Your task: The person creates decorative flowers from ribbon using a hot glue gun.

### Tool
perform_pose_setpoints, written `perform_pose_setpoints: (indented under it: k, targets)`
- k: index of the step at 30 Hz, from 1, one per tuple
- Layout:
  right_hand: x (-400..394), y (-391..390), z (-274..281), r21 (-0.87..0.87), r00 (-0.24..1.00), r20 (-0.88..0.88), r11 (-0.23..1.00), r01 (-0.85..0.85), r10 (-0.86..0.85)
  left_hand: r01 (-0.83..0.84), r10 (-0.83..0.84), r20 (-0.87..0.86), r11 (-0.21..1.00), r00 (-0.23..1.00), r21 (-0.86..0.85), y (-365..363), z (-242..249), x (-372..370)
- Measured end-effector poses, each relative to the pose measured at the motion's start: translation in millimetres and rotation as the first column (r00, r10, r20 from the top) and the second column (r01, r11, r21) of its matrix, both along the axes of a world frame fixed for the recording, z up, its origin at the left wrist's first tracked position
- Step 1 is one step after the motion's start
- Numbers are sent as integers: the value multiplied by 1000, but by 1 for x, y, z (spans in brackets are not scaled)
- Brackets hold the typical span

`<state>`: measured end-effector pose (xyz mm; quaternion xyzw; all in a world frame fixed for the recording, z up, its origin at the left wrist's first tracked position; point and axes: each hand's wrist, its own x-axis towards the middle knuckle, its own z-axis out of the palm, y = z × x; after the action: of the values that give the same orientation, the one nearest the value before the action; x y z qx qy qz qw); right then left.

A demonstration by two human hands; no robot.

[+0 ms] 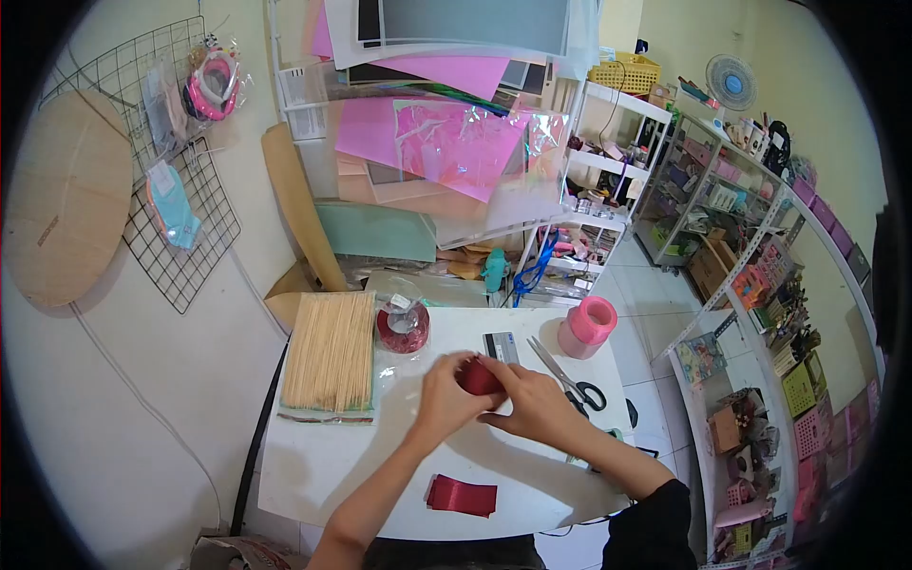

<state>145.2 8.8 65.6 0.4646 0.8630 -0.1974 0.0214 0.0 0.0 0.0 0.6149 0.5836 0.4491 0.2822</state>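
Observation:
Above the middle of the white table, my left hand (446, 395) and my right hand (530, 403) meet around a dark red piece (478, 377), fingers curled on it from both sides. Whether it is ribbon or a roll cannot be made out. Below them, near the front edge, lies a small stack of dark red ribbon strips (462, 496). Behind my hands is a grey card-like item (501, 348). Black-handled scissors (570, 377) lie partly open just right of my right hand.
A bundle of wooden sticks (330, 353) lies on the table's left side, with a wrapped red ribbon roll (403, 328) beside it. A pink tape dispenser (587, 328) stands at the back right of the white table (323, 465). Loaded shelves (708, 399) stand further right.

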Motion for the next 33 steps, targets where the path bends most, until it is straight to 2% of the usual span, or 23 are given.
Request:
perform_pose_setpoints:
  k: [1,2,3,4,6,7,9,10,12,13,15,16,18,20,21,23,26,27,29,31,32,33]
  targets:
    - [3,6,-6,70,950,-291,993,-95,111,-89,90,-19,993,996,80,0,10,-6]
    - [5,9,-10,163,807,-545,973,-164,228,-126,123,96,992,988,29,0,26,-14]
    - [2,11,-9,230,776,-574,961,-154,262,-159,159,12,979,987,126,5,30,-32]
    - [3,16,-6,212,781,-577,967,-142,241,-184,200,-50,957,978,225,10,33,-48]
    - [1,25,-2,197,782,-583,972,-128,221,-208,276,-214,933,937,292,9,52,-77]
    - [-3,31,-3,256,781,-566,957,-138,264,-206,276,-218,933,936,295,10,57,-90]
    - [-13,42,-7,314,779,-548,938,-147,306,-165,293,-417,934,861,316,13,65,-106]
    - [-22,46,-9,361,781,-532,922,-140,327,-166,295,-419,934,859,317,17,66,-108]
    - [-39,58,-12,409,778,-519,902,-138,355,81,107,-579,954,809,289,27,64,-113]
    - [-46,66,-13,368,776,-530,917,-151,341,77,113,-581,953,806,293,34,63,-112]
    - [-60,85,-26,326,775,-543,932,-160,323,303,-66,-670,921,739,243,51,58,-105]
    - [-68,98,-38,345,766,-549,925,-156,334,361,-119,-676,904,727,230,63,50,-106]
    - [-79,114,-53,367,759,-557,920,-139,337,364,-125,-711,911,692,195,80,39,-106]
    - [-86,123,-60,100,714,-684,988,-116,153,361,-127,-743,918,657,163,94,32,-107]
    - [-87,126,-65,101,713,-685,989,-112,151,360,-162,-729,925,665,123,98,29,-109]
    - [-88,128,-79,-2,634,-771,995,-98,61,361,-201,-712,929,673,79,106,21,-112]
    - [-79,126,-78,72,617,-784,997,-21,70,422,-284,-700,906,655,27,112,14,-113]
    - [-74,121,-70,64,619,-783,998,-23,65,420,-300,-695,908,653,2,112,13,-111]
    - [-60,102,-32,72,515,-857,991,110,5,418,-316,-691,908,650,-22,110,15,-111]
    - [-30,71,29,-61,521,-853,996,-69,-16,408,-337,-700,910,630,-71,107,16,-111]
    - [-10,49,59,-77,501,-865,980,-186,27,407,-337,-696,911,633,-71,105,17,-111]
    - [19,22,89,22,511,-835,941,-337,203,415,-315,-702,910,639,-30,102,17,-112]
